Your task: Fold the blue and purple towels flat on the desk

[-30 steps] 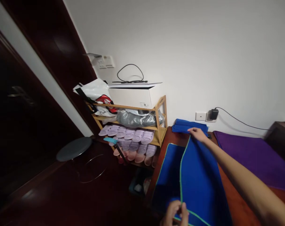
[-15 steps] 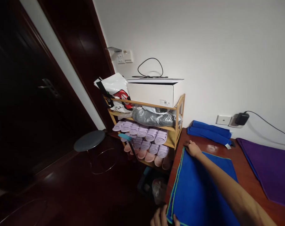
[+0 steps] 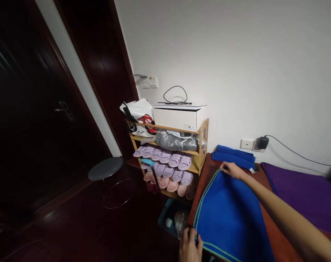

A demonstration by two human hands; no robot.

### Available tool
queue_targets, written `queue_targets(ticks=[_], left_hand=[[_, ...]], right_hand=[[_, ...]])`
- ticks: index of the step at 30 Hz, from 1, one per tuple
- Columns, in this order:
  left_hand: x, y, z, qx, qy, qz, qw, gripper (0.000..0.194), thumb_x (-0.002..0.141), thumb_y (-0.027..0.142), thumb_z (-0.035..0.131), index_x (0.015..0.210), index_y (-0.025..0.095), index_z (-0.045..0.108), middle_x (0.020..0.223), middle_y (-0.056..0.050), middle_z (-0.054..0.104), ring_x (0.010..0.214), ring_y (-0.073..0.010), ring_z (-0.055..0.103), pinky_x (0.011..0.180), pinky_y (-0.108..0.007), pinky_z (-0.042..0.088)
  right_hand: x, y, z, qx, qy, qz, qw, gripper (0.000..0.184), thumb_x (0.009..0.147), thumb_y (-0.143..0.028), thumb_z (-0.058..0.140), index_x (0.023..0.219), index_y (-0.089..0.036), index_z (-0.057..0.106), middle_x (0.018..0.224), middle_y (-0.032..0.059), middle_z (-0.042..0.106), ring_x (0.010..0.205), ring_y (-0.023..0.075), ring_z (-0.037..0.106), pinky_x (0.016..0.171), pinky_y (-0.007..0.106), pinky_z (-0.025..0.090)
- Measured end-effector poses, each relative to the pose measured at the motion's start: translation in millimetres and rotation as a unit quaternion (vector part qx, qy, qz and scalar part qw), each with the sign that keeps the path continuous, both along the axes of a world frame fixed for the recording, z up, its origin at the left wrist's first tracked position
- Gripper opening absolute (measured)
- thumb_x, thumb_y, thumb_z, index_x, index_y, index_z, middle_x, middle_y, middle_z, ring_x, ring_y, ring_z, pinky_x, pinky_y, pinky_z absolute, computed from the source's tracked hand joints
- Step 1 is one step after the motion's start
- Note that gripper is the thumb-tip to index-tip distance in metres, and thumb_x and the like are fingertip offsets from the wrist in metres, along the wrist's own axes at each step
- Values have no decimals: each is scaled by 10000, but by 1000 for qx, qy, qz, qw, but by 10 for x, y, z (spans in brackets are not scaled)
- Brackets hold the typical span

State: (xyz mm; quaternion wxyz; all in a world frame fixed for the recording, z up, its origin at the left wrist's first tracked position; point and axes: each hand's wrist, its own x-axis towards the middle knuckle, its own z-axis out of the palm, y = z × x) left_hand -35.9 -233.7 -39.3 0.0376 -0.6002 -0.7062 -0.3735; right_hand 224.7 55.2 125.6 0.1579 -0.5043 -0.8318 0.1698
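A blue towel with bright green stitched edges lies doubled over on the reddish-brown table. My right hand pinches its far corner, lifted a little off the tabletop, the forearm stretching in from the lower right. At the near left corner of the towel, my left hand is closed on the cloth by the table's edge. Folded blue towels rest against the wall just beyond my right hand. A purple cloth is spread flat on the right, with a blue layer peeking out under its left edge.
Left of the table stands a wooden rack with slippers, a white box and a bag. A round stool and a bin are on the floor. A black adapter sits in the wall socket.
My right hand has raised the far corner and drawn it rightward, so the towel's left edge now slants. The left hand has shifted slightly up, holding the near corner. The view has tilted up.
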Motion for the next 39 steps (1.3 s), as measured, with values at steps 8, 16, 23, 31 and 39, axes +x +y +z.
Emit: queue_targets(ticks=[8,16,23,31,39], left_hand=[[-59,88,555,-209,1,-35,977,140,908,155,556,923,197,689,1007,-82,731,924,-211,723,821,-296,495],[-50,39,985,-263,45,-49,963,34,885,207,677,897,237,685,882,-20,757,887,-198,733,741,-264,430],[3,115,1642,-71,-88,-152,982,121,782,117,623,823,229,600,714,46,626,752,-165,663,720,-248,439],[-41,318,3069,78,-258,-307,913,206,752,385,635,866,214,630,818,1,670,726,-164,638,697,-269,509],[-43,160,3959,73,-278,-398,871,415,692,536,817,885,178,736,935,-77,755,780,-203,710,727,-314,583]], right_hand=[[704,-768,893,25,53,22,998,297,896,-468,594,966,-234,763,1129,104,792,1074,286,714,987,387,520],[1006,-1640,1470,61,86,3,994,311,854,-524,646,914,-234,743,924,75,782,868,245,708,853,360,549],[1452,-2230,1845,94,121,-36,988,361,840,-562,633,927,-224,727,920,75,772,848,240,683,839,369,545],[2065,-2845,2253,138,232,-126,955,538,747,-724,681,924,-221,752,967,73,798,916,270,710,880,399,559],[2212,-3323,2255,147,300,-162,928,682,668,-842,696,920,-215,790,1011,94,815,985,316,723,920,415,556]])
